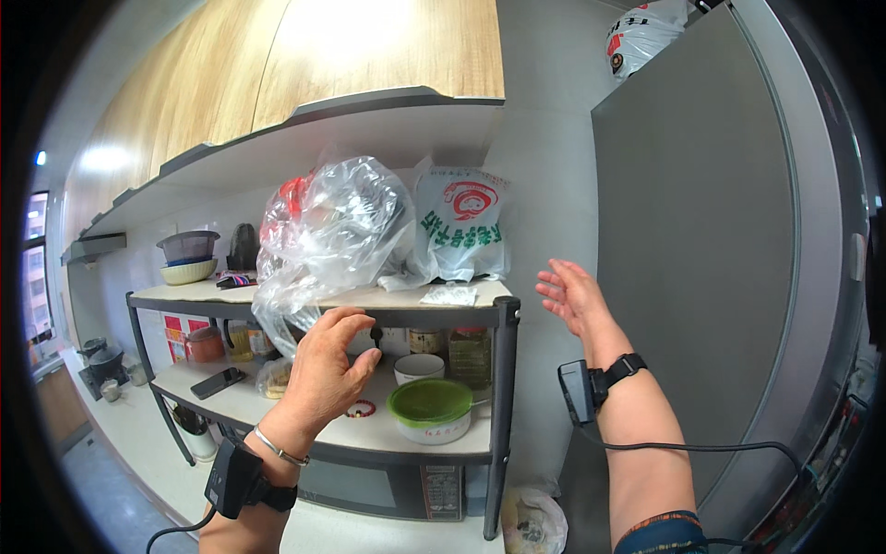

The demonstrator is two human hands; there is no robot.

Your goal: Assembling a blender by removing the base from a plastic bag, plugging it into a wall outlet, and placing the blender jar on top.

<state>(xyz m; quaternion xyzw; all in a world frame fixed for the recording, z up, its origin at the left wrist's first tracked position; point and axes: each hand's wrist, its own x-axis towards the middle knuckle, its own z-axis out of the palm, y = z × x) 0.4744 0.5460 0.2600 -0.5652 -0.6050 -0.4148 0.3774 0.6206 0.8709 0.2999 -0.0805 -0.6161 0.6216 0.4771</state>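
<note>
My left hand (329, 367) is in front of the shelf rack, its fingers curved and the thumb held apart, with nothing visible in it. Just behind it, a large clear plastic bag (346, 222) with some red inside sits on the top board, one end drooping over the front edge. Off the rack's right end, my right hand (570, 294) is raised with its fingers loosely spread and holds nothing. Nearest to that hand on the top board stands a white printed plastic bag (461, 222). A small flat clear packet (449, 295) lies in front of it.
The middle board holds a green-lidded bowl (430, 406), a white bowl (419, 369), a beaded bracelet (361, 408), a phone (218, 383) and jars (470, 358). Stacked baskets (188, 257) stand at the top left. Wooden cabinets (369, 46) hang overhead; a grey fridge (692, 258) rises at right.
</note>
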